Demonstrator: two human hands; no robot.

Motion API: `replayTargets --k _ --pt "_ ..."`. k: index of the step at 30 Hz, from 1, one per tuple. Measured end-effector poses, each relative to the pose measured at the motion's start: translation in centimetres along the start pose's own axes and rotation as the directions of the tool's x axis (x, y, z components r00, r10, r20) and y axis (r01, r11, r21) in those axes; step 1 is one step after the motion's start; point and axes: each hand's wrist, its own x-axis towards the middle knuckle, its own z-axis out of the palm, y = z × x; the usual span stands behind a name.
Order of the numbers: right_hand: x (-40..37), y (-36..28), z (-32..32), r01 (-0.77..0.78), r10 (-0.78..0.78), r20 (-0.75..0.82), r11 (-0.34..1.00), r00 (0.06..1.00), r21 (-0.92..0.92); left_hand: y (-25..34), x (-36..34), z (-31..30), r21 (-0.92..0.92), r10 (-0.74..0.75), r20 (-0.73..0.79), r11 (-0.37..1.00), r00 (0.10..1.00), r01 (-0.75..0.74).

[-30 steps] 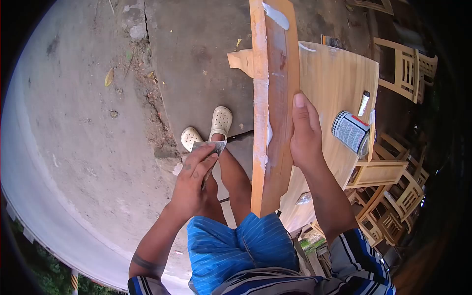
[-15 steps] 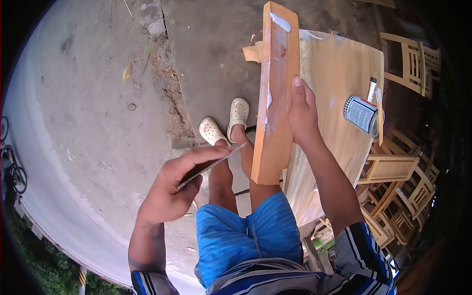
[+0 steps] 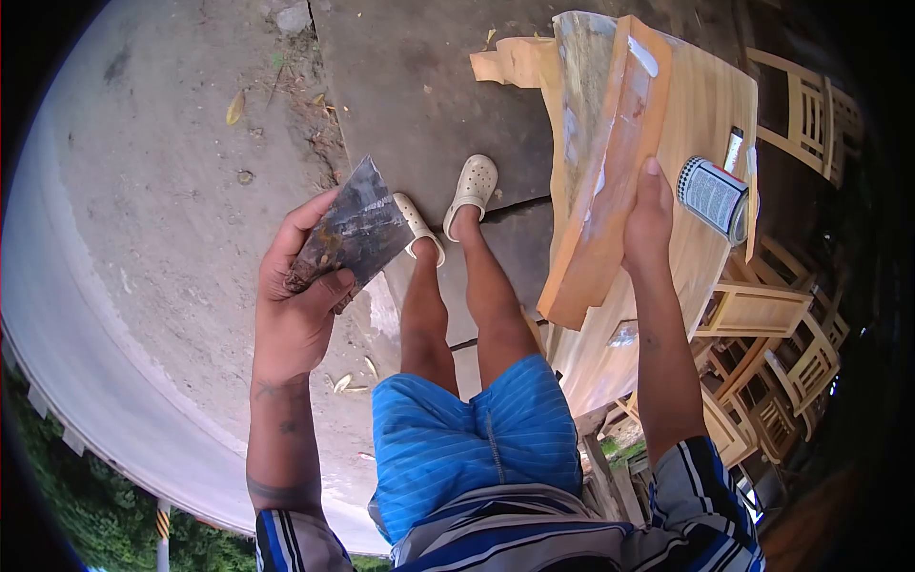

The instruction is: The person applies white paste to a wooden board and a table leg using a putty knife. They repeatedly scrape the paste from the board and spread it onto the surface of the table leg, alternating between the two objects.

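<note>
My left hand (image 3: 303, 286) grips a dark, thin putty scraper (image 3: 357, 224), its smudged flat face turned up to me. My right hand (image 3: 650, 224) is closed on the right edge of a wooden board (image 3: 615, 176), thumb on top. White filler shows near the board's far end, with a thinner smear along its left edge. Beneath and beside the board is the wooden tabletop (image 3: 710, 105). A labelled can (image 3: 711, 198) stands on that top, right of my right hand, with a wooden stick beside it.
Several wooden chairs (image 3: 810, 367) are piled at the right, with another chair (image 3: 805, 105) farther up. My feet in pale clogs (image 3: 474, 183) are on cracked concrete (image 3: 191, 191). A striped post (image 3: 162, 534) shows at the lower left.
The board has swung right and tilted, now over the tabletop. My left hand has turned and risen slightly, so the scraper's flat face shows instead of its edge.
</note>
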Motion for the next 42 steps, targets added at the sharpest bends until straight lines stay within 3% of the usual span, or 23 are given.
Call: replayTargets --k 13,14,16,17,18,19,20,21,23,24,27,28,32,37,41,42 --pt "-0.8 1.0 -1.6 0.081 -0.083 -0.03 0.996 0.996 -0.041 -0.6 0.1 1.5 0.108 0.008 0.07 0.994 0.998 -0.015" --pt "-0.7 1.1 -1.8 0.087 -0.089 -0.042 0.995 0.995 -0.041 -1.0 0.0 2.0 0.24 0.099 0.127 0.962 0.987 -0.128" --pt "-1.3 0.7 -1.2 0.112 -0.112 -0.017 0.994 0.994 -0.007 -2.2 -0.6 3.7 0.457 0.26 0.273 0.812 0.926 -0.363" --pt "-1.8 0.5 -0.9 0.122 -0.122 0.001 0.992 0.993 0.011 -2.3 -0.8 5.0 0.534 0.336 0.455 0.638 0.825 -0.554" --pt "-2.2 0.2 -0.7 0.102 -0.103 0.031 0.995 0.994 0.019 -2.0 -1.6 6.9 0.549 0.267 0.534 0.612 0.802 -0.569" --pt "-2.7 0.0 -0.5 0.085 -0.086 0.066 0.996 0.994 0.031 -3.3 -1.7 7.6 0.501 0.281 0.624 0.572 0.729 -0.649" --pt "-2.9 -0.3 0.0 0.071 -0.075 0.103 0.996 0.992 0.046 -4.1 -1.8 8.2 0.506 0.334 0.67 0.448 0.664 -0.737" --pt "-3.1 -0.3 0.5 -0.015 0.006 0.085 0.995 0.996 0.099 -4.7 -1.8 8.4 0.502 0.372 0.715 0.316 0.592 -0.805" --pt "-3.7 -0.2 1.0 -0.188 0.18 0.055 0.959 0.982 0.211 -7.0 -0.6 6.7 0.519 0.386 0.745 0.175 0.543 -0.837" --pt "-3.9 -1.1 0.4 -0.135 0.088 0.235 0.972 0.968 0.194 -8.0 -0.1 5.7 0.523 0.391 0.761 0.105 0.518 -0.846" --pt "-3.9 -1.7 0.4 0.094 -0.089 0.192 0.995 0.977 -0.017 -8.9 0.9 2.8 0.711 0.169 0.654 0.195 0.738 -0.675" --pt "-3.9 -2.2 0.5 0.156 -0.145 0.204 0.987 0.968 -0.034 -6.8 0.4 4.1 0.735 0.211 0.602 0.231 0.77 -0.638" --pt "-3.7 -1.9 1.2 0.291 -0.243 0.251 0.941 0.937 -0.172 1.5 0.0 9.4 0.77 0.197 0.578 0.189 0.792 -0.609" --pt "-4.5 -1.9 1.5 0.354 -0.288 0.283 0.91 0.915 -0.217 4.3 1.0 11.1 0.827 0.179 0.55 0.021 0.816 -0.562" --pt "-4.5 -2.2 1.7 0.355 -0.266 0.335 0.903 0.904 -0.241 4.7 1.7 11.2 0.837 0.158 0.537 0.027 0.829 -0.547" --pt "-4.5 -2.1 1.9 0.379 -0.294 0.331 0.896 0.897 -0.232 5.0 1.7 11.2 0.838 0.157 0.522 0.091 0.838 -0.539"
